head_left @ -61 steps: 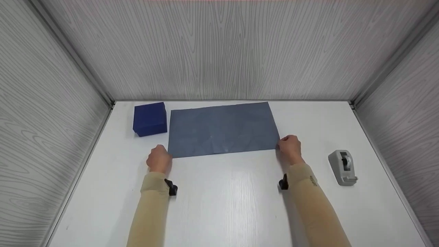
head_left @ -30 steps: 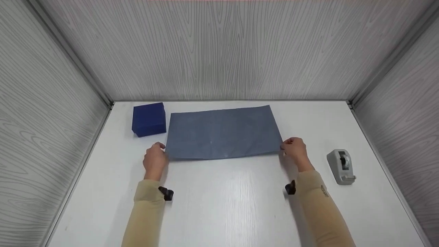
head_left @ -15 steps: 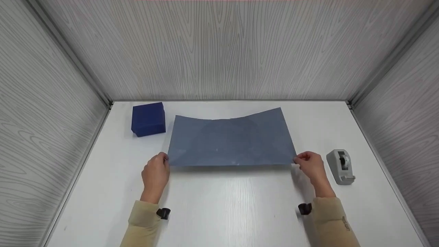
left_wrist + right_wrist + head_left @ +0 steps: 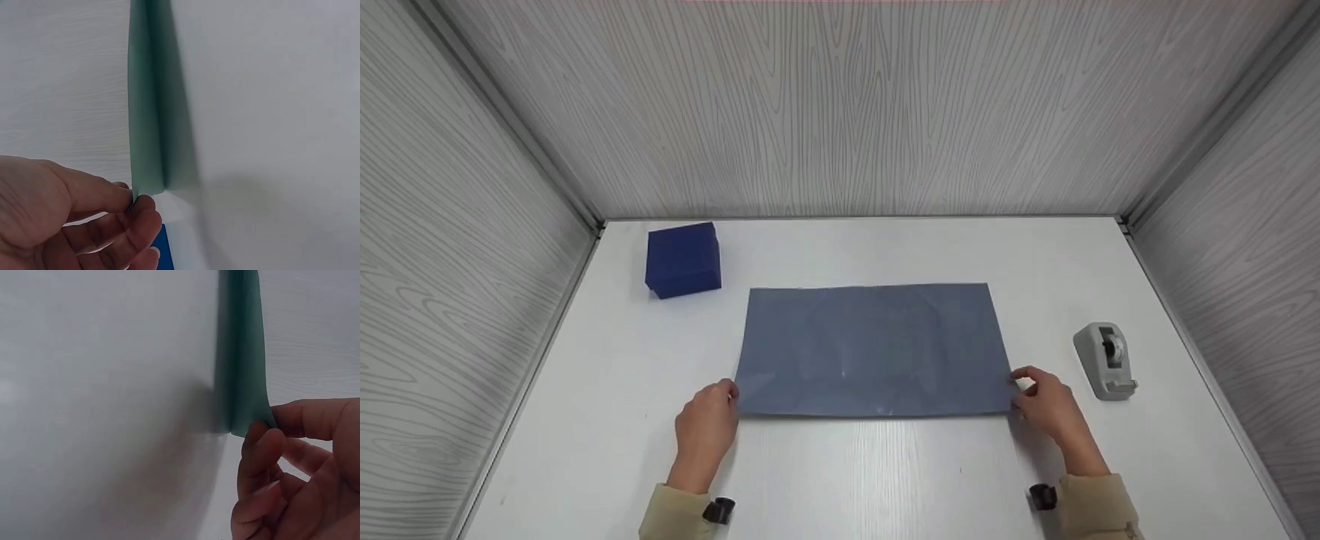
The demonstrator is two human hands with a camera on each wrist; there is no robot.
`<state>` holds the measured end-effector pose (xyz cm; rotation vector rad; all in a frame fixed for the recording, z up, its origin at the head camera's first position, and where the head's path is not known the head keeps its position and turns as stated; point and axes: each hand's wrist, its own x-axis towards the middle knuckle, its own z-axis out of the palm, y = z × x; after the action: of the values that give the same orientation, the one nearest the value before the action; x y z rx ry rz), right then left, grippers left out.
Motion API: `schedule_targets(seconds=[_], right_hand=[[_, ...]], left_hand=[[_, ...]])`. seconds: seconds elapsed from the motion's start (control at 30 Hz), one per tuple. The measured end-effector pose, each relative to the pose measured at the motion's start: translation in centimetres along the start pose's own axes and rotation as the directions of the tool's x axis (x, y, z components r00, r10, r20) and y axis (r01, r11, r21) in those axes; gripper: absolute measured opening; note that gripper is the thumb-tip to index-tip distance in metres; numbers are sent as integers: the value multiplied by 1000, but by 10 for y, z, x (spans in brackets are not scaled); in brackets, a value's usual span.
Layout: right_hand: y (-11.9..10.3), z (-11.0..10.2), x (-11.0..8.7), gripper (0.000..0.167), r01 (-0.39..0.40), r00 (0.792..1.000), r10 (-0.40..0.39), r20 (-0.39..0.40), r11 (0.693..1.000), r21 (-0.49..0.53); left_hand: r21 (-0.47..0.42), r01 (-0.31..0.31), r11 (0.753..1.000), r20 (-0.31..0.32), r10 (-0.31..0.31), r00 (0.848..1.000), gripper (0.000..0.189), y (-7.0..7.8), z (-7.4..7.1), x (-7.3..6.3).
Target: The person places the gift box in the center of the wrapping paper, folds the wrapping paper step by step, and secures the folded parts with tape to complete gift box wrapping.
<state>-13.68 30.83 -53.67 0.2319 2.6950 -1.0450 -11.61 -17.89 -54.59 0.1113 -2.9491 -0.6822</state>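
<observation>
A grey-blue rectangular sheet of paper (image 4: 874,352) spreads across the middle of the table, with a few faint creases. Its near edge is lifted a little, and a shadow shows under it. In the wrist views the paper (image 4: 145,112) looks green. My left hand (image 4: 706,427) pinches the near left corner between thumb and index finger. At the near right corner, my right hand (image 4: 1051,409) pinches the paper (image 4: 250,371) between thumb and fingers, its other fingers curled loosely below.
A dark blue box (image 4: 683,260) sits at the back left of the white table (image 4: 855,480). On the right stands a grey tape dispenser (image 4: 1106,361), not far from my right hand. Grey wood-grain panels (image 4: 840,112) wall the table at the back and both sides.
Both hands have drawn the paper toward me, away from the back wall and the blue box. It was lifted and sagged in the middle half a second ago; now it lies flatter.
</observation>
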Motion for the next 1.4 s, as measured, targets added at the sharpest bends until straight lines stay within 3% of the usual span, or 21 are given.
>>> schedule_targets(seconds=[0.17, 0.43, 0.63, 0.83, 0.93, 1.03, 1.1, 1.2, 1.3, 1.4], right_hand=[[1, 2, -3, 33, 14, 998, -8, 61, 995, -101], [4, 0, -3, 28, 54, 995, -44, 92, 991, -119], [-3, -5, -2, 22, 109, 991, -90, 99, 973, -205], [-16, -6, 10, 26, 171, 984, -152, 93, 953, -251], [-23, -1, 17, 32, 247, 969, -225, 106, 924, -293], [-30, 6, 20, 39, 333, 943, -303, 138, 869, -367], [-34, 11, 21, 45, 372, 928, -333, 166, 829, -418], [-37, 16, 22, 52, 393, 919, -343, 193, 792, -466], [-36, 19, 24, 55, 392, 920, -340, 196, 776, -494], [-32, 20, 25, 57, 393, 919, -345, 191, 767, -507]], left_hand=[[14, 17, 1000, 64, -18, 998, 3, -1, 2, -4], [54, 9, 998, 134, -16, 991, 9, -3, 6, -6], [129, -53, 990, 105, 39, 994, 17, -2, 7, -6], [109, -133, 985, 124, 119, 985, 38, 7, 7, 7], [117, -197, 973, 161, 177, 971, 42, 12, 10, 15], [122, -254, 960, 212, 225, 951, 50, 16, 13, 20], [117, -278, 953, 249, 243, 938, 56, 18, 16, 22], [109, -301, 947, 291, 259, 921, 63, 19, 18, 23], [114, -308, 945, 309, 261, 915, 65, 19, 21, 24], [126, -303, 945, 307, 253, 917, 65, 18, 22, 24]])
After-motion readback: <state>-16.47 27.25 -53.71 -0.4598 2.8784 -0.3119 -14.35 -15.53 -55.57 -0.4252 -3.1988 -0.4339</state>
